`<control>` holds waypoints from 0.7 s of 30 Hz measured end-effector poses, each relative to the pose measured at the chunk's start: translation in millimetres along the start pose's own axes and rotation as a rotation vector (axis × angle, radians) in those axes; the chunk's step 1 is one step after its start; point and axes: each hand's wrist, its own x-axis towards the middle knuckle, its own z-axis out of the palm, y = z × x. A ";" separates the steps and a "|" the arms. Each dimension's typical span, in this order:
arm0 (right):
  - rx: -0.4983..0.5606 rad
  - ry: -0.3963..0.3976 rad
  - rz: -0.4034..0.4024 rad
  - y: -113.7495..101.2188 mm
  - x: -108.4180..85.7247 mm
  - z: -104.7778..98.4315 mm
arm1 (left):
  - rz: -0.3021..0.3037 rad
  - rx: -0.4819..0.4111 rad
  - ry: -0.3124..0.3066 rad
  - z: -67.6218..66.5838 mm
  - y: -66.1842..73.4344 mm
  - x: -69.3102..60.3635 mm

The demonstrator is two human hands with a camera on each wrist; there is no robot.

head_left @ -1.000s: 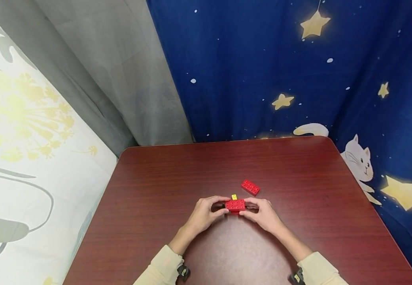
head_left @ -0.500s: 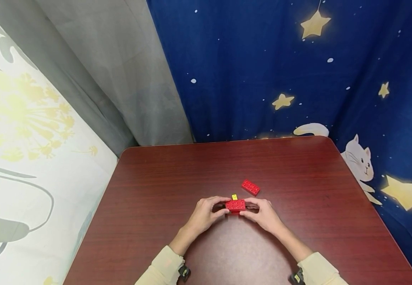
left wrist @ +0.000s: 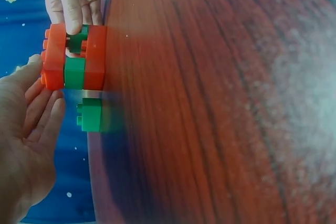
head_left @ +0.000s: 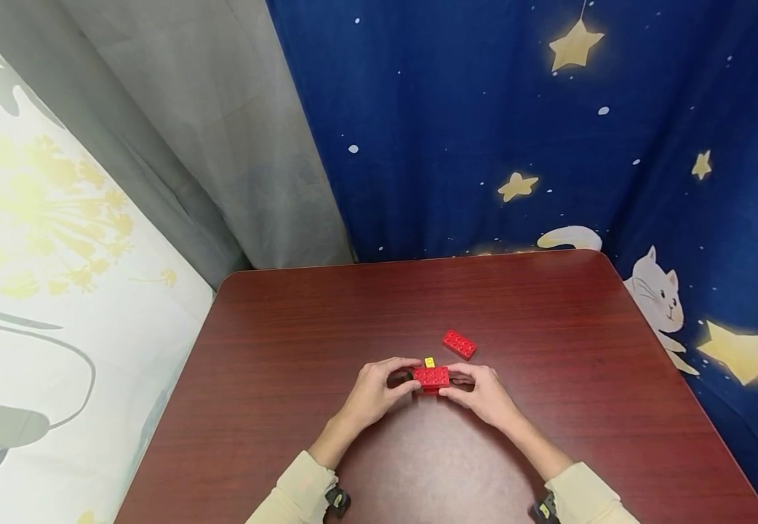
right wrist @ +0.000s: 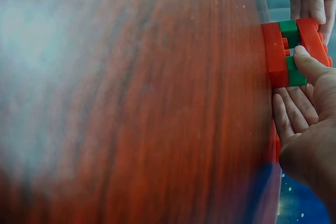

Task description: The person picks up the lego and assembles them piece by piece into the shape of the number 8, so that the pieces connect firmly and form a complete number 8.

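Between both hands stands a small stack of toy building bricks: an upper red brick [head_left: 431, 376], two green bricks [left wrist: 74, 73] spaced apart under it, and a lower red brick [left wrist: 95, 59]. My left hand [head_left: 371, 394] holds the stack's left end, thumb at the near side of the upper red brick and fingers behind. At the other end, my right hand [head_left: 487, 397] pinches the stack, its thumb against a green brick [right wrist: 295, 70] between the red ones. A loose green brick [left wrist: 92, 115] sits on the table near the left fingers. Behind the stack shows a yellow brick [head_left: 429, 362], partly hidden.
Another red brick [head_left: 460, 345] lies on the brown table [head_left: 300, 327], beyond the stack and slightly right. Curtains, grey [head_left: 222, 131] and blue with stars [head_left: 431, 145], hang past the table's far edge.
The left fingers have loosened slightly, and more of the dark piece beside them shows. The right hand and the stack stay nearly still; the head view has shifted a little.
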 end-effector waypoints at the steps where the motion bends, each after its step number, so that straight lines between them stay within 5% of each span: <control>1: 0.002 0.001 -0.001 0.3 0.0 -0.1 | 0.002 0.008 0.000 0.4 0.0 0.0; 10: 0.024 -0.005 -0.001 0.4 -0.1 0.6 | -0.071 -0.021 0.001 3.6 2.1 -2.9; 21: 0.026 0.002 -0.007 -0.1 -0.1 0.8 | -0.060 -0.031 0.024 5.6 0.1 -4.1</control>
